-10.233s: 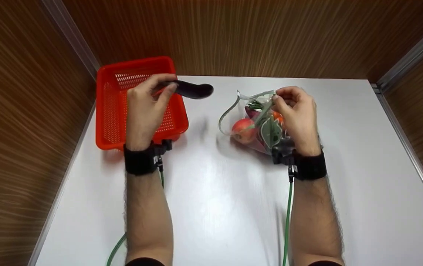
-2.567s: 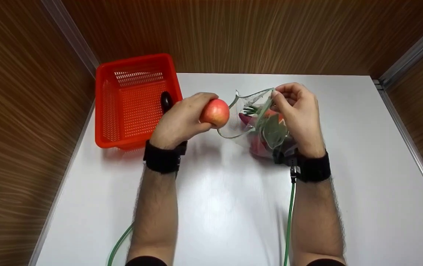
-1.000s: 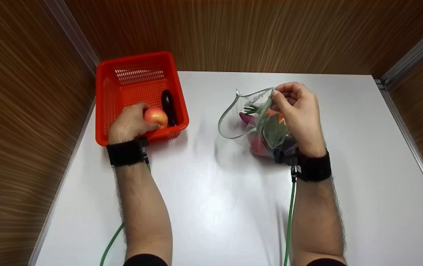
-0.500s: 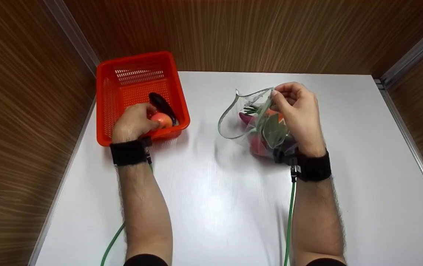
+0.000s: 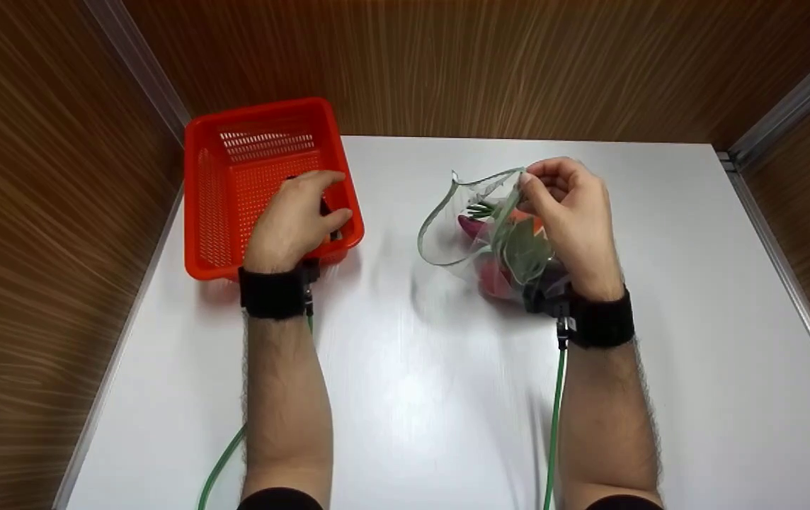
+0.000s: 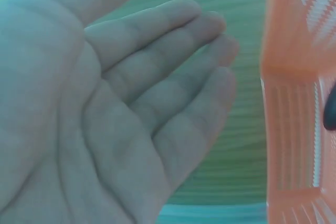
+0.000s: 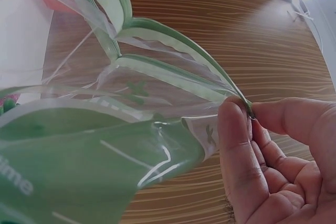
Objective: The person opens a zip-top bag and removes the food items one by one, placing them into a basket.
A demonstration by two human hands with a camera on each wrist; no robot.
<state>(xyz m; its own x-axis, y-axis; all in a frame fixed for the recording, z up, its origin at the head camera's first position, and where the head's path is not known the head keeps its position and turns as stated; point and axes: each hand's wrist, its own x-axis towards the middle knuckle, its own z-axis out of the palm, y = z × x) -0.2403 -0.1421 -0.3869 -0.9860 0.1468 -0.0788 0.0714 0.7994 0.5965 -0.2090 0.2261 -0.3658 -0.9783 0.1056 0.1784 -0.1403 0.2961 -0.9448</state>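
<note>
My left hand [image 5: 292, 216] is over the red plastic basket [image 5: 196, 205], its fingers extended and holding nothing. In the left wrist view its bare palm [image 6: 121, 114] faces the camera. Part of the dark eggplant [image 5: 325, 207] shows under the fingers; the apple is hidden behind the hand. With thumb and forefinger, my right hand [image 5: 575, 219] pinches the top corner of a clear zip bag [image 5: 527, 253] with green print. The bag's mouth gapes toward the left. Inside show a purple vegetable [image 5: 471, 227], green stems [image 5: 479, 210] and something orange. The right wrist view shows the pinched zip edge [image 7: 184, 43] closely.
Both stand on a white table [image 5: 405, 397], the basket at the left and the bag right of centre. Wood-grain panels [image 5: 447, 64] enclose the back and sides. Green cables [image 5: 552, 425] run from the wrist cameras toward the front.
The eggplant, then the apple, went into the basket with my left hand. Since half a second ago that hand has let go of the apple, risen and shifted right. My right hand keeps its pinch.
</note>
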